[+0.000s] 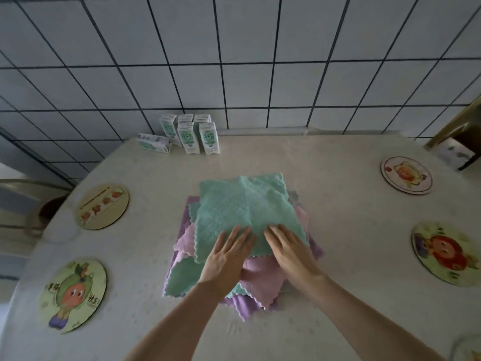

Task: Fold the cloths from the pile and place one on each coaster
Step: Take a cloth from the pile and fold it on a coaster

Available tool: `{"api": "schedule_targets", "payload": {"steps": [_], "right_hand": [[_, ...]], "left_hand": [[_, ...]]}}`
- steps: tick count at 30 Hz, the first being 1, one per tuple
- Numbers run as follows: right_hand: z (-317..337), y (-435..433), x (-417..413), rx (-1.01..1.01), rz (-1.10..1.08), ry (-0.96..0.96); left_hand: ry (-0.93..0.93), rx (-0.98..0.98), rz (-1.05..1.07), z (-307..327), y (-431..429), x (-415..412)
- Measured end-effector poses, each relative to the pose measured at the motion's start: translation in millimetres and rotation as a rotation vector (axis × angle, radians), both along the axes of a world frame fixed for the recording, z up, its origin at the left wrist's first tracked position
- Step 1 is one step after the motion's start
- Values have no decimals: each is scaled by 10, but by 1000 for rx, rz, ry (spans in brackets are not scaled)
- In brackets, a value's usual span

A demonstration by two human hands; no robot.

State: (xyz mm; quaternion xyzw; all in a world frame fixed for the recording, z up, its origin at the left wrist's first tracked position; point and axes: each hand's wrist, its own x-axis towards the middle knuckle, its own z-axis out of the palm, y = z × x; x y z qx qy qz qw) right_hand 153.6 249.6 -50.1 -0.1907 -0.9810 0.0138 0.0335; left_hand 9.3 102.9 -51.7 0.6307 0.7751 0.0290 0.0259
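As both hands were pressed flat, fingers spread and nothing pinched in either grip, the left hand (229,254) and right hand (289,250) were laid on the near edge of the top green cloth (242,212). It was spread over the pile (263,277) of pink, purple and green cloths at the middle of the worktop (338,295). Soft, light, limp fabric was judged likely; its scalloped corners seemed the best hold. Four coasters (104,205) were seen bare at the sides. Lower cloths were largely hidden, and a rim at the lower right was cut off.
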Motion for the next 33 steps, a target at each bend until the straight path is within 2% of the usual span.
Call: {"api": "schedule_targets", "payload": {"steps": [11, 17, 22, 26, 30, 33], "right_hand": [[-126, 307, 129, -50, 30, 100], [62, 536, 110, -149, -46, 96], [415, 683, -130, -292, -184, 217], [778, 750, -461, -443, -228, 417], [1238, 656, -742, -485, -239, 516], [1591, 448, -924, -498, -229, 530]], "left_hand": [[69, 29, 45, -38, -10, -229], [20, 8, 130, 85, -133, -522], [-218, 38, 362, 471, -72, -745], [-443, 244, 541, 884, 66, -906], [-527, 349, 632, 1373, 54, -1045], [-473, 431, 663, 1690, -136, -1185]]}}
